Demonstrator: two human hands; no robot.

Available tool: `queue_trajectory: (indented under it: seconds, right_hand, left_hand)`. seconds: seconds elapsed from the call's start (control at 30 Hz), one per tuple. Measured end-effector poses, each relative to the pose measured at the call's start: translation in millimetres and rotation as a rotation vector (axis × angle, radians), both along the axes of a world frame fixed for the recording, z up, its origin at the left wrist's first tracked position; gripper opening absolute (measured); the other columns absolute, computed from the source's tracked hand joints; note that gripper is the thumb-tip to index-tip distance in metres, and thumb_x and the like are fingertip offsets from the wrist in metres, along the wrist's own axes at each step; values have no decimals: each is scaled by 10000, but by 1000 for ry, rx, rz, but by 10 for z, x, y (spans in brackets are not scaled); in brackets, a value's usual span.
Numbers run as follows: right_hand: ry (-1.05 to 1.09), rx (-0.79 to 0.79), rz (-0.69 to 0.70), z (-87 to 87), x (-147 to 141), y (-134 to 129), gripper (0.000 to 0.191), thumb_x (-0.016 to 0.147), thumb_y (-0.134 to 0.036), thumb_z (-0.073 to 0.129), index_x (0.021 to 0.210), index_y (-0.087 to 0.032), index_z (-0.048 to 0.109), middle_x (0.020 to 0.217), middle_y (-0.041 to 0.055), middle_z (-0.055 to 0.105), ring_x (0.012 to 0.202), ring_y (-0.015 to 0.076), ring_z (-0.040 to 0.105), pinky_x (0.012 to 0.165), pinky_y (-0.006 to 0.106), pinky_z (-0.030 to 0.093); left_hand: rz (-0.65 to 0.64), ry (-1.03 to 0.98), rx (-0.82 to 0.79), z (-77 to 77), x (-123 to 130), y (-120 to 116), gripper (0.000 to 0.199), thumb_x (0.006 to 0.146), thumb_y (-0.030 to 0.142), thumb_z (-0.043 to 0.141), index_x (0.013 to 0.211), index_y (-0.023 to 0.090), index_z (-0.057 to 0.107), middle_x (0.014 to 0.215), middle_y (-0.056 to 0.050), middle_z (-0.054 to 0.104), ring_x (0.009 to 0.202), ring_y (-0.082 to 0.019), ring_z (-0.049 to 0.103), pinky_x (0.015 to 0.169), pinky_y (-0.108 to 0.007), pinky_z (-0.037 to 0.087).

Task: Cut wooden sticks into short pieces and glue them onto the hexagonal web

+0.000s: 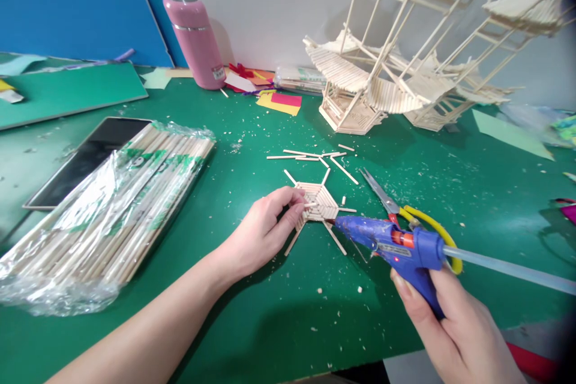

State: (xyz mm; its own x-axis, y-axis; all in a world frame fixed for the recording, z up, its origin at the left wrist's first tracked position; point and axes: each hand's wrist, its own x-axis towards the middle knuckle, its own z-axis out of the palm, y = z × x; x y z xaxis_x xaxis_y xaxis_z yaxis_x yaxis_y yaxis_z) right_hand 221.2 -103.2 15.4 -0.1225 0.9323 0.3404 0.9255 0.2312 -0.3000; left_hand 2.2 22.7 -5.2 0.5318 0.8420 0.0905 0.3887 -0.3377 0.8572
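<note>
Near table edge point(351, 365) | right hand point(463, 327) gripping glue gun point(382, 239) | left hand point(263, 231) pinching stick point(310, 204) | room between

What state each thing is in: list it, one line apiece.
Left hand: pinching a short stick.
Right hand: gripping the glue gun.
Glue gun: red light lit, glue stick loaded.
Hexagonal stick web: lying flat, spokes jutting out.
Scissors: lying down, partly hidden.
Pink flask: standing, lid on.
Flat device: screen dark, partly covered by the stick pack.
Stick pack: plastic-wrapped.
Stick towers: standing.

Green table point(234, 174) — stick frame point(326, 199), scissors point(390, 203)
</note>
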Motion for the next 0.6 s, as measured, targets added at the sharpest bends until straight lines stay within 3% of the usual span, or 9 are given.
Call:
queue_trajectory:
  seconds: [0.17, 0.4, 0.53, 0.6]
  right_hand:
    - [141, -80, -32, -33, 35, -8, 217, 850, -315, 427, 981, -185, 541, 697, 82, 668, 498, 177, 632, 350, 210, 481]
    - [552, -320, -176, -61, 157, 29, 156, 859, -345, 423, 914, -231, 513, 567, -26, 530, 480, 120, 515, 447, 198, 465]
    - [657, -326, -260, -49, 311, 83, 205, 793, -405, 515, 886, -224, 541, 536, -30, 540, 485, 125, 505, 449, 201, 444]
    - [629, -246, -380, -38, 428, 143, 264, 741, -436, 564, 876, -210, 589, 540, -17, 576, 489, 137, 530, 457, 211, 453]
  left_hand:
    - [-3, -1, 4, 2, -7, -5, 185, 885, 245, 348, 810, 166, 498, 985, -62, 608, 1018, -195, 529, 835, -333, 438]
    - [-5, -3, -7, 17, -2, -2, 189, 886, 249, 343, 805, 170, 494, 990, -61, 607, 1018, -195, 531, 829, -328, 439]
    - [-4, -2, -3, 20, 1, -4, 187, 882, 248, 348, 799, 168, 495, 972, -64, 610, 1013, -197, 533, 821, -324, 440]
    - [-5, -7, 0, 16, -3, -4, 184, 881, 248, 350, 810, 168, 500, 979, -65, 609, 1010, -196, 536, 817, -320, 442]
